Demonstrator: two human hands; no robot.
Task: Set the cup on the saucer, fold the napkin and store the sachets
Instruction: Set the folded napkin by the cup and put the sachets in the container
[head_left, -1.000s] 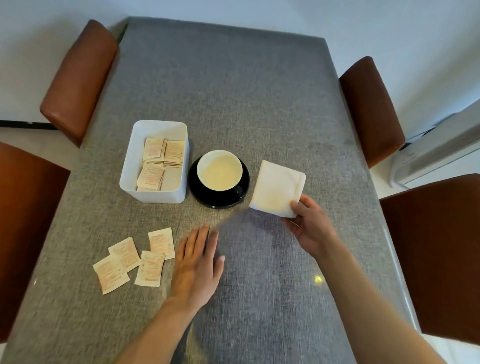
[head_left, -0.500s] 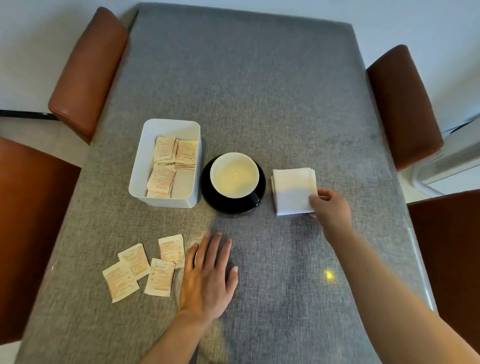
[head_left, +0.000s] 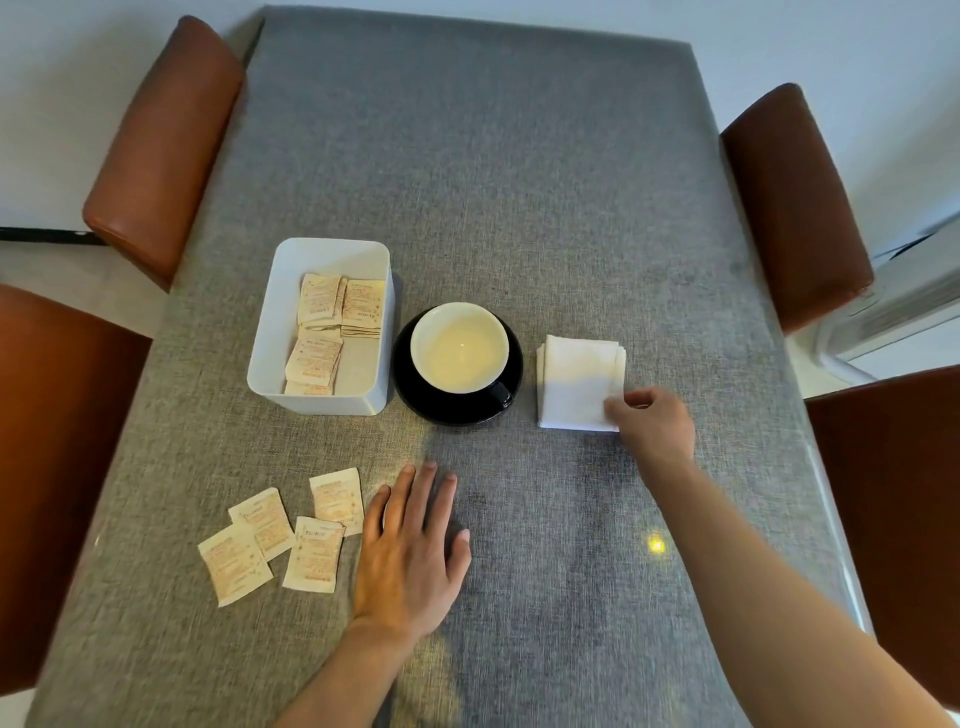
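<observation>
A white-lined cup (head_left: 459, 347) stands on a black saucer (head_left: 408, 382) at the table's middle. Right of it a folded white napkin (head_left: 576, 382) lies flat; my right hand (head_left: 652, 422) pinches its near right corner. A white box (head_left: 280, 306) left of the saucer holds several beige sachets (head_left: 340, 317). Several more sachets (head_left: 283, 535) lie loose near the front left. My left hand (head_left: 410, 551) rests flat on the table just right of them, fingers apart, holding nothing.
The grey cloth-covered table (head_left: 519, 182) is flanked by brown chairs: two on the left (head_left: 161, 140), two on the right (head_left: 789, 202). A white appliance (head_left: 904, 312) stands on the floor at far right.
My right hand has carried the folded napkin from mid-air down onto the table right of the saucer. My left hand has stayed flat beside the loose sachets.
</observation>
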